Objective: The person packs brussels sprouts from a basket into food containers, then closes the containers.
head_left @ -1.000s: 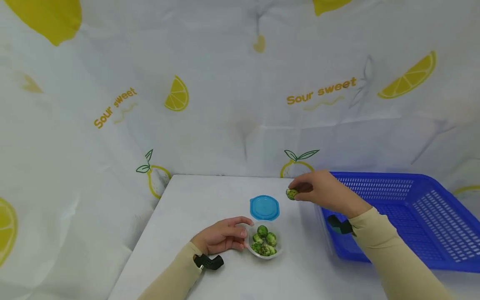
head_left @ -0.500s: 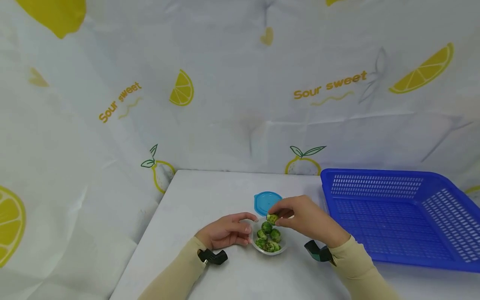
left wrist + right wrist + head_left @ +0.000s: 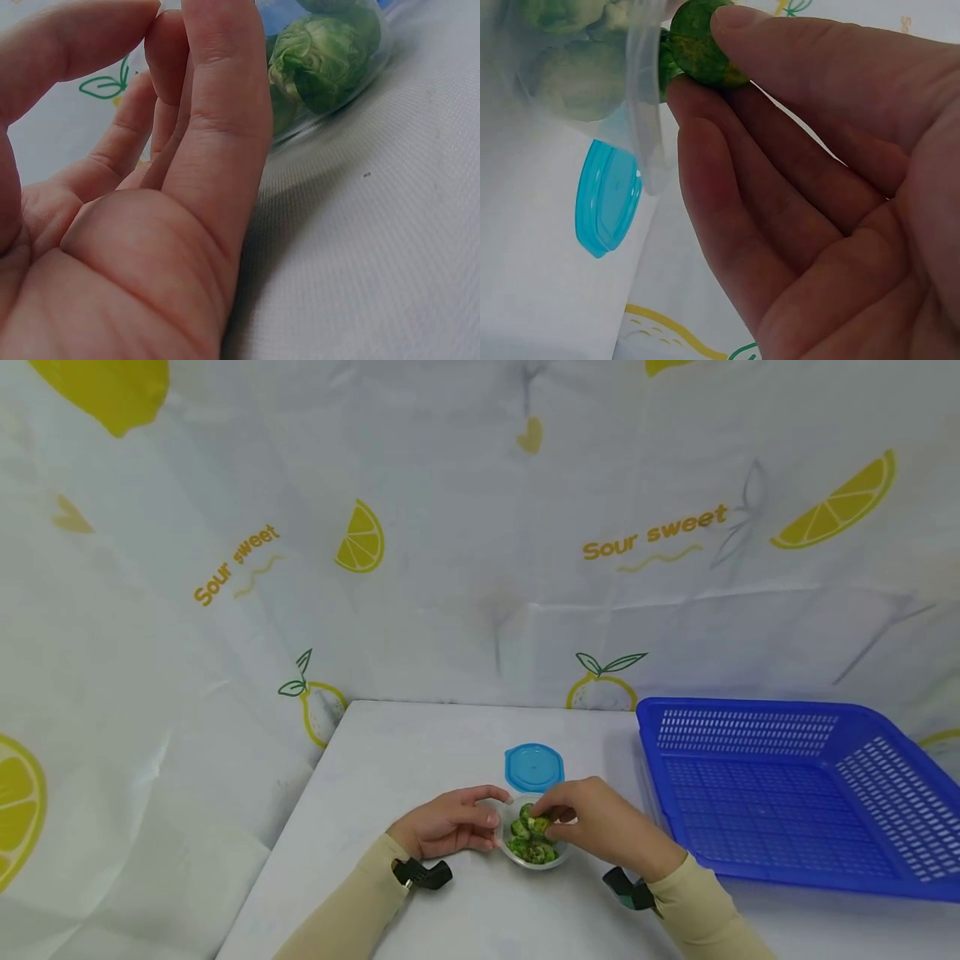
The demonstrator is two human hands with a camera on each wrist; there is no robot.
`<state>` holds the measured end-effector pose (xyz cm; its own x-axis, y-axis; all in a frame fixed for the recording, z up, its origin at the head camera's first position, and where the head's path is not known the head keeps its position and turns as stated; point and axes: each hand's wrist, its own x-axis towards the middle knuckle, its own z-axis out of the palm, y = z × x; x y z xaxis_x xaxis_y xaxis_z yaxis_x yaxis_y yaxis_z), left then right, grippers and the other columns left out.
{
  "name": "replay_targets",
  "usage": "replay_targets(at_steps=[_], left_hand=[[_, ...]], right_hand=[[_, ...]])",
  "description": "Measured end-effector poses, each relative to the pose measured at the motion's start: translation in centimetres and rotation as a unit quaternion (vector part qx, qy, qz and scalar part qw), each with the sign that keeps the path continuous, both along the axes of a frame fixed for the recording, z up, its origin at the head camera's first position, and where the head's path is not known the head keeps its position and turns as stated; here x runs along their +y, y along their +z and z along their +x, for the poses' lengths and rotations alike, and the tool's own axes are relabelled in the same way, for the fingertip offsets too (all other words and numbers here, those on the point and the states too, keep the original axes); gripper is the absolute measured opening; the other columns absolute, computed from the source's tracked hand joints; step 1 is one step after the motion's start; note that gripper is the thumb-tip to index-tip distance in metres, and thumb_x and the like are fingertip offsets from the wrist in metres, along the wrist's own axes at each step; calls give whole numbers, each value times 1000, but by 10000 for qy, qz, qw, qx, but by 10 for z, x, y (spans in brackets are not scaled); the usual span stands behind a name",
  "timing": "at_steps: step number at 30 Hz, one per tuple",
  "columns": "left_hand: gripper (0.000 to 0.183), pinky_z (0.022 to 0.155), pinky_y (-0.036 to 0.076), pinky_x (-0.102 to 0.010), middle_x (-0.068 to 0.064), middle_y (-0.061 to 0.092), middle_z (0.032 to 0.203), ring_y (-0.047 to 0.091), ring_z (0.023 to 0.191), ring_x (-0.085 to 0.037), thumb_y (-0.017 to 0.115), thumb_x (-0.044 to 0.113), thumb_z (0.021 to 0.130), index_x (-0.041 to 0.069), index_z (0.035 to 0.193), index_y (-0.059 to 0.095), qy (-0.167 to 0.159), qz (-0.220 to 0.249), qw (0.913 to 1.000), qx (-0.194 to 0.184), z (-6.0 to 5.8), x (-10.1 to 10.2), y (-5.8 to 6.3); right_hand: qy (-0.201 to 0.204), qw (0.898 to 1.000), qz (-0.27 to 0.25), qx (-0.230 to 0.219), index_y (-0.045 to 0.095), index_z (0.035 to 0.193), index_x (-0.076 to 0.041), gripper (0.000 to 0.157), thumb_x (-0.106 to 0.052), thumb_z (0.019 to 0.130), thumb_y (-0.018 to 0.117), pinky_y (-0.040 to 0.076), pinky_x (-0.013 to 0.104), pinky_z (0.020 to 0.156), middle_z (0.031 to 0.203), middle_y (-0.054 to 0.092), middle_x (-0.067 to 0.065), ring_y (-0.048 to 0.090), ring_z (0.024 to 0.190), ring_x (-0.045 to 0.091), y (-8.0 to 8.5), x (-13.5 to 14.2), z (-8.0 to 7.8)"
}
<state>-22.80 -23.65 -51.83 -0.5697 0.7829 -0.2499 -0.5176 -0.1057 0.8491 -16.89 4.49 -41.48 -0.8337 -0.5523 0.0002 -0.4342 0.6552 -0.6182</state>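
In the head view my left hand point(image 3: 457, 822) holds the left side of a small clear plastic bowl point(image 3: 501, 853), its fingers spread along the rim. Several green Brussels sprouts point(image 3: 534, 852) lie in the bowl; the left wrist view shows one sprout point(image 3: 330, 60) through the clear wall. My right hand point(image 3: 603, 827) is over the bowl's right side and pinches one more Brussels sprout point(image 3: 701, 45) between thumb and fingertips. That sprout is right at the rim, close against the others. The far fingers of the left hand point(image 3: 187, 150) partly hide the bowl in its wrist view.
A blue lid point(image 3: 534, 767) lies flat on the white table point(image 3: 420, 743) just behind the bowl. To the right stands a large blue plastic basket point(image 3: 750, 860) with slotted walls. A lemon-print cloth point(image 3: 465, 543) hangs behind the table.
My right hand has moved from beside the basket, left and toward me, carrying the sprout down into the bowl among the others. The left hand stays at the bowl.
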Motion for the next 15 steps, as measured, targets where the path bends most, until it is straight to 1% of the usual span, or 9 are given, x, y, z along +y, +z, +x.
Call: replay_targets(at_steps=[4,9,15], left_hand=[[39,85,65,-24,-1,70,94,77,88,-15,60,6,108,15,145,53,-12,-2,10000,-15,1,-1,0],[40,85,65,-25,-1,71,94,77,89,-15,60,6,108,15,146,53,-39,18,10000,9,0,0,0],[42,85,65,-25,-1,71,94,77,89,-16,63,8,106,14,147,52,-70,33,10000,14,-2,-2,-1]], right_hand=[[-71,9999,76,-22,83,112,-16,23,-7,92,85,66,38,86,107,80,-7,72,95,8,-3,-2,1],[-176,9997,147,-21,82,112,-14,23,-4,91,84,66,42,88,107,80,-6,72,96,9,-6,-3,0],[-136,9998,165,17,82,112,-14,23,-4,91,84,66,43,88,107,79,-6,72,96,10,-9,-4,0]])
